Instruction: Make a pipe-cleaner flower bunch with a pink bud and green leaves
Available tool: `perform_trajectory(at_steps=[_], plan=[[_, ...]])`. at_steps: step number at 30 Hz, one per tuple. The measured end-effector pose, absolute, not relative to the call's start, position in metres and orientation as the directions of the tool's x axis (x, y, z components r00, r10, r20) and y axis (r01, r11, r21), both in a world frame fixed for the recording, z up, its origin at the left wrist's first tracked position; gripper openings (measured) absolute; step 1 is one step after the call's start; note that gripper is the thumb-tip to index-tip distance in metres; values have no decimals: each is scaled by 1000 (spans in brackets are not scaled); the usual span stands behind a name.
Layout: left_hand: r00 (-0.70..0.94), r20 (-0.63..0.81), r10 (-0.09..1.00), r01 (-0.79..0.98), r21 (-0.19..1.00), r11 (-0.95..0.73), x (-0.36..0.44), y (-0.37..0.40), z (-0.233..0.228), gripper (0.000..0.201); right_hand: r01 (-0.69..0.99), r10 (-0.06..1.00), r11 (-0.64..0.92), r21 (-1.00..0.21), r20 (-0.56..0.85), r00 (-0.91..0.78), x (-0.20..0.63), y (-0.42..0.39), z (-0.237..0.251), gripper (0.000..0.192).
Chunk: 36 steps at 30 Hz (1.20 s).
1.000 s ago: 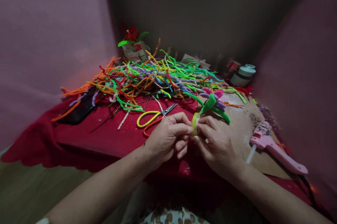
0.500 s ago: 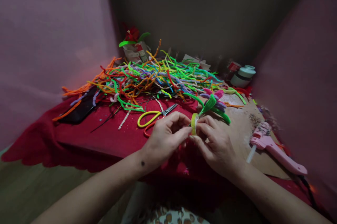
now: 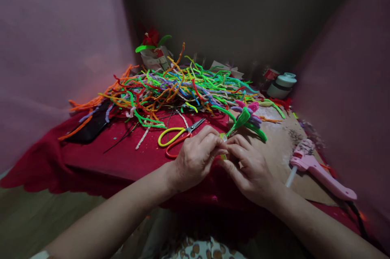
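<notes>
My left hand [image 3: 198, 155] is closed, its thumb and fingertips pinched at a small yellow-green roll of tape [image 3: 223, 135], most of which the fingers cover. My right hand [image 3: 251, 165] is closed too, fingertips meeting the left ones at the base of a pipe-cleaner flower. This flower [image 3: 250, 108] has pink and purple petals and long green leaves [image 3: 242, 120], pointing away from me above the right fingers. Its stem is hidden between the hands. Scissors [image 3: 175, 137] with one yellow and one red handle lie just beyond my left hand.
A large heap of colourful pipe cleaners [image 3: 189, 84] covers the back of the red cloth [image 3: 106, 161]. To the right, a pink glue gun [image 3: 319, 173] lies on a cardboard sheet [image 3: 274, 145]. A dark phone [image 3: 88, 129] is at left, a pale bottle [image 3: 282, 85] at back right.
My left hand has rolled over and forward, so its back now faces up and it covers more of the tape roll. My right hand and the flower have barely moved.
</notes>
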<state>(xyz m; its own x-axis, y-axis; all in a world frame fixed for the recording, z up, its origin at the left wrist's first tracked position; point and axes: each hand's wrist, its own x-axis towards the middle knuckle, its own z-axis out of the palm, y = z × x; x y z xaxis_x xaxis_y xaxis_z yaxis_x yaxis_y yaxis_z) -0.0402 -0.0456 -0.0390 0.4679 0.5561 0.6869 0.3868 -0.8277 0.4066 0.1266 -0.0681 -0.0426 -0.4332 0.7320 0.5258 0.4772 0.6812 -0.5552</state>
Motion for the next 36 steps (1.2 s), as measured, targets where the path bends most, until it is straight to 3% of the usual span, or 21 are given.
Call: perform_trajectory(at_steps=[4, 7, 9, 12, 14, 16, 19, 24, 36], plan=[[455, 714, 532, 483, 304, -821, -38, -47, -44, 7, 457, 741, 672, -583, 517, -428, 126, -68, -41, 8], [403, 715, 572, 409, 418, -811, -38, -48, -44, 8, 452, 742, 671, -588, 536, -403, 125, -69, -39, 7], [328, 660, 676, 342, 584, -736, -38, -49, -41, 13, 481, 745, 666, -570, 548, -380, 125, -69, -38, 6], [251, 330, 910, 200, 902, -382, -40, -49, -33, 18, 513, 734, 673, -532, 566, -376, 126, -69, -37, 10], [333, 37, 942, 66, 996, -62, -41, -50, -28, 16, 519, 720, 687, -509, 576, -388, 126, -69, -38, 9], [448, -114, 887, -62, 985, 158, -41, -50, -26, 19, 530, 707, 697, -483, 584, -399, 127, -69, -38, 7], [514, -139, 846, -227, 930, 290, -41, -51, -26, 16, 542, 692, 709, -452, 596, -408, 126, -69, -39, 8], [497, -159, 853, -341, 868, 360, -37, -54, -24, 13, 555, 681, 716, -424, 601, -418, 126, -68, -40, 7], [490, -179, 853, -382, 836, 395, -25, -58, -26, 11, 496, 695, 715, -492, 578, -429, 125, -68, -44, 11]])
